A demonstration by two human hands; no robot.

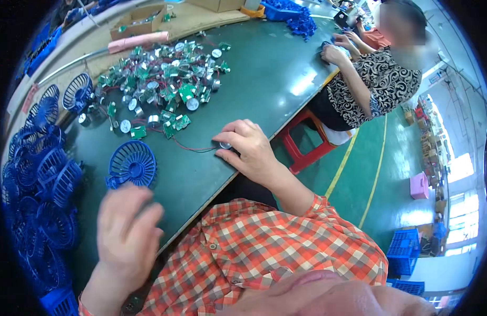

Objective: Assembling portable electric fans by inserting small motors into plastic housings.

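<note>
My right hand (246, 150) pinches a small round silver motor (225, 145) between thumb and fingers near the table's front edge. Thin red and dark wires (193, 149) run left from it to a green circuit board (176, 124) at the edge of the pile. My left hand (128, 231), smeared by motion, is above the near left of the table with fingers apart and nothing visible in them. Just beyond its fingertips lies a blue round plastic fan grille (133, 164), its ribbed inside facing up. Whether the fingers touch the grille cannot be made out.
Motors with wired circuit boards (159, 79) are heaped on the green table (254, 63). Blue grilles (43, 184) are stacked at the left. A cardboard box (138, 23) stands at the back. A co-worker (380, 73) sits to the right, beside a red stool (304, 142).
</note>
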